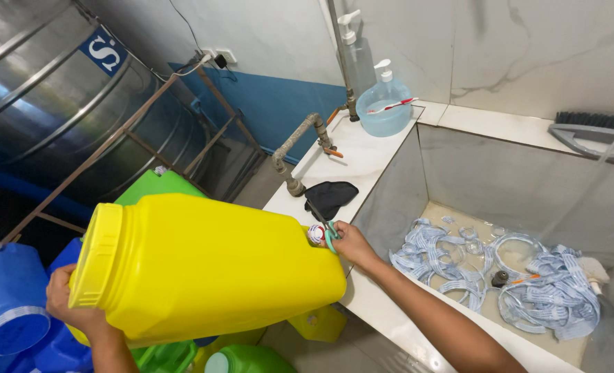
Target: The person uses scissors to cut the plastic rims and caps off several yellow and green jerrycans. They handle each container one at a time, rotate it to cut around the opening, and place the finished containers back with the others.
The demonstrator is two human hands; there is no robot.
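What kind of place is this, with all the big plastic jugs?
Probably a water refilling or container-washing station. A large steel tank stands at the left, a tiled wash basin holds torn plastic seals, and the person tips a yellow water container among blue containers and green ones.

A white tiled ledge (362, 162) is running along the edge of a deep grey basin (486, 173). A black cloth (331, 197) is lying on the ledge near its front end, and a round pale-blue pump bottle (385, 107) is standing at the far end with a taller clear pump bottle (356, 62) just beside it. On the back ledge a grey brush (590, 131) with dark bristles is lying. On the basin floor, shallow water is sitting, and loose blue-and-white plastic seal strips (549, 297) are lying in tangled heaps among clear plastic rings (517, 245).
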